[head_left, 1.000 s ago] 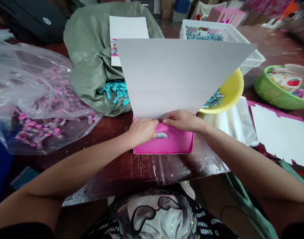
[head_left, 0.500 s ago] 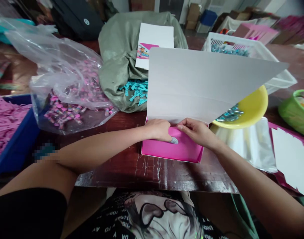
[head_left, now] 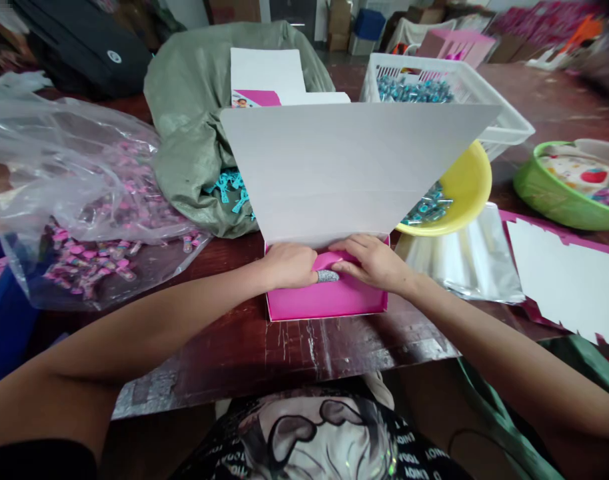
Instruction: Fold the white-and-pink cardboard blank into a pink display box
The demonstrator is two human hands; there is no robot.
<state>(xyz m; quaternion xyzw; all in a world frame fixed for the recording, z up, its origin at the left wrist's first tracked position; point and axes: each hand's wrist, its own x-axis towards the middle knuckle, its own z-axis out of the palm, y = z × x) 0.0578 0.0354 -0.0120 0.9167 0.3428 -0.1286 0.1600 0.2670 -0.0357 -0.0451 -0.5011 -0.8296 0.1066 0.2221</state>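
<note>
A cardboard box (head_left: 329, 303) with a pink inside stands in front of me on the table. Its white-faced lid (head_left: 334, 167) leans up and away at the back. My left hand (head_left: 292, 265) is inside the box, fingers curled over a raised pink cardboard piece at its middle, with a grey cover on the thumb. Across from it, my right hand (head_left: 367, 261) grips the same pink piece between thumb and fingers. The fingertips of both hands are partly hidden behind the cardboard.
To the left lie a clear bag of pink pieces (head_left: 89, 263) and a blue bin (head_left: 14, 320). A green sack (head_left: 184, 87) stands behind. On the right are a yellow bowl (head_left: 472, 187), a white basket (head_left: 514, 123), plastic bags (head_left: 489, 260), flat cardboard (head_left: 559, 273) and a green basin (head_left: 549, 187).
The view has swung to the right. The box now sits squarer to me, and its lid stands more evenly. My right thumb has come closer to the left thumb.
</note>
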